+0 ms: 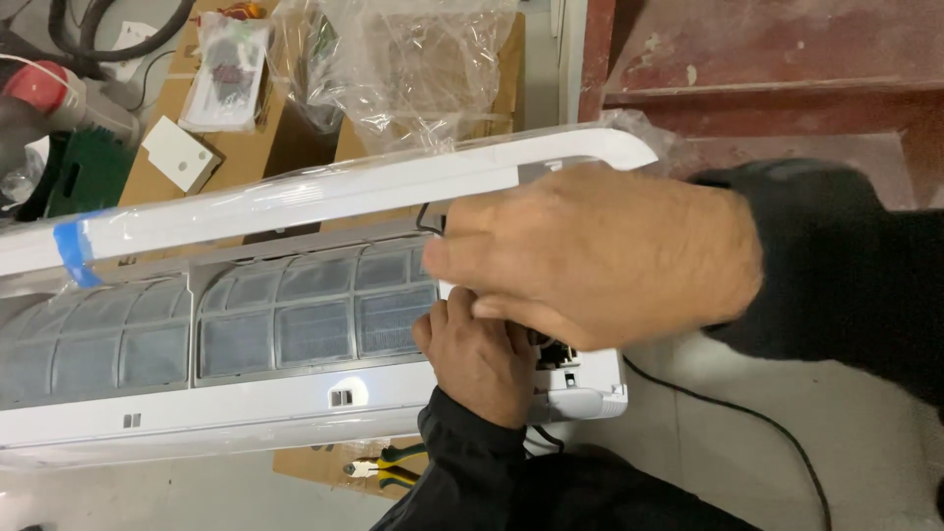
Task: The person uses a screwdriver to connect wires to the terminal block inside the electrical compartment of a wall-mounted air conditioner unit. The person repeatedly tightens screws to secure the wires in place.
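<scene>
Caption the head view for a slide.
Both hands, right hand over left hand, work at the end of an opened white air-conditioner unit with mesh filters.

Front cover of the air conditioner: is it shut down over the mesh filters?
No, the front cover is lifted and the mesh filters lie exposed beneath it.

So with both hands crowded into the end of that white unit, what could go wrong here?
The raised front panel, propped open above the filters, might drop onto the right hand or left hand. The thin black wire by the fingers could snag or get pinched. The black cable across the floor could catch a foot.
</scene>
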